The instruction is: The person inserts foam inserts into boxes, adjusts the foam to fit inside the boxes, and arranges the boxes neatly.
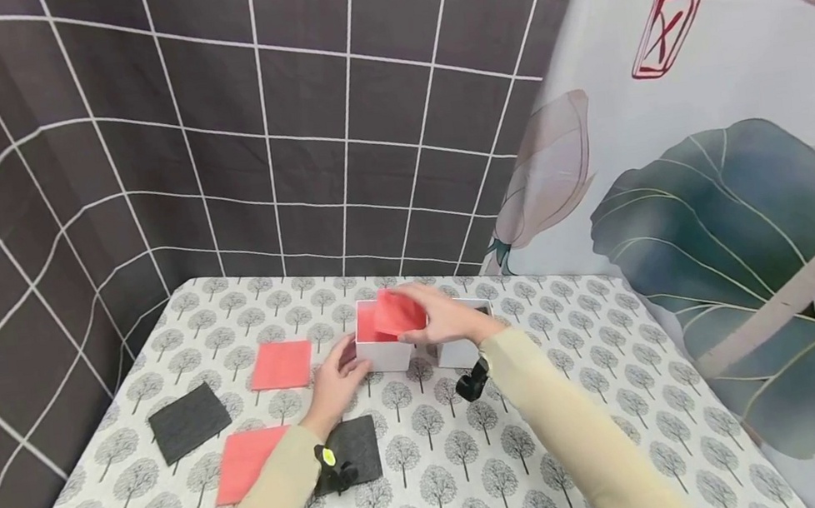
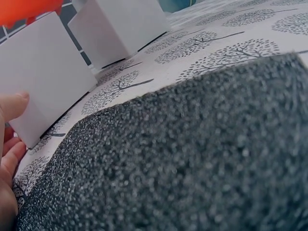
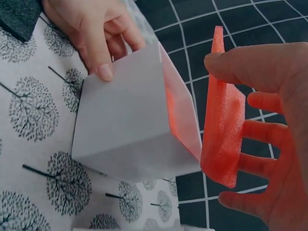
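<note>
My right hand point(image 1: 444, 313) pinches a red folded cloth point(image 3: 222, 130) between thumb and fingers, just over the open top of a white box point(image 1: 385, 358). Red also shows inside that box. At the box's left corner is my left hand point(image 1: 335, 386), its thumb on the front face and its fingers bent along the side, steadying it. The right wrist view shows the box's wall and opening, with the cloth standing edge-on beside the rim. A second white box point(image 1: 457, 356) is close on the right, partly covered by my right hand and wrist.
To the left lie a flat red cloth square point(image 1: 280, 365) and a black one point(image 1: 188, 421). Nearer, another red square point(image 1: 246, 465) and another black square point(image 1: 362, 448) lie partly under my left forearm. A tree-print cloth point(image 1: 437, 485) covers the table; a dark grid curtain hangs behind.
</note>
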Motion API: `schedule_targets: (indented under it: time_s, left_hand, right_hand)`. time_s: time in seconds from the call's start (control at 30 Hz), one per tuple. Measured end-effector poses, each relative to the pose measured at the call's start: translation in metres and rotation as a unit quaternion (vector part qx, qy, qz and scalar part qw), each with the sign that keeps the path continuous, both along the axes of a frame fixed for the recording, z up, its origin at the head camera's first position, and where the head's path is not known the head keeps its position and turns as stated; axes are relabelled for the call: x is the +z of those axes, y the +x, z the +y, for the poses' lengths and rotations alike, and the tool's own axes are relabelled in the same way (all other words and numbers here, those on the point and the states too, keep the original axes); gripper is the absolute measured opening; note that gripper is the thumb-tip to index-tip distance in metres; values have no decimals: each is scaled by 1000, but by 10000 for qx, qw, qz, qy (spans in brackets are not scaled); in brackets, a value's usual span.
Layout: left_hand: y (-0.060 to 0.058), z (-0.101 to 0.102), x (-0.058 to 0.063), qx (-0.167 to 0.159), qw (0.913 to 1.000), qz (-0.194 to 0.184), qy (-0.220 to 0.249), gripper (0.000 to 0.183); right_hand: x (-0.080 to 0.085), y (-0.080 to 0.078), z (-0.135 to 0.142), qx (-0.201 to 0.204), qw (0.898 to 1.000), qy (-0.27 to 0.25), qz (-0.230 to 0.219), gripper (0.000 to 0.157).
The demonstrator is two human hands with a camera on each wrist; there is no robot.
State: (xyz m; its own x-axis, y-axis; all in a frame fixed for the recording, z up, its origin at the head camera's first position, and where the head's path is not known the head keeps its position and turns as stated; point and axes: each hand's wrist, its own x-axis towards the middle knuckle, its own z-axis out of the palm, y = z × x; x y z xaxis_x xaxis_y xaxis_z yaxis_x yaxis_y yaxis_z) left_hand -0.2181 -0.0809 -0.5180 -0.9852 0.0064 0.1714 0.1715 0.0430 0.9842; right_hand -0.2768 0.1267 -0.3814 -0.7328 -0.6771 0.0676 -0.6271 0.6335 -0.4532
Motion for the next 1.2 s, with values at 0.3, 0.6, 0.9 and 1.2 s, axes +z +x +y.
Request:
schedule_targets:
  time_s: [0.3,0.6,0.9,1.2]
  left_hand:
    - [-2,-1,-5,38,9999,6,-136,61]
    - [-1,-4,-3,-35,9998,37,-211,60]
    - [0,-3,-2,-24,9998,-4,-199,60]
    - [7,0,13,-116,9990,113,-410,57]
  right_hand:
    - [-7,-12,-20,-10,9997,44,-248,82]
    - [-9,-17,-32,305,9987,240,-345,85]
    - [-14,-23,-34,327,9985,238,-375,80]
    - [-24,-24,-28,104,9974,69,-707,78]
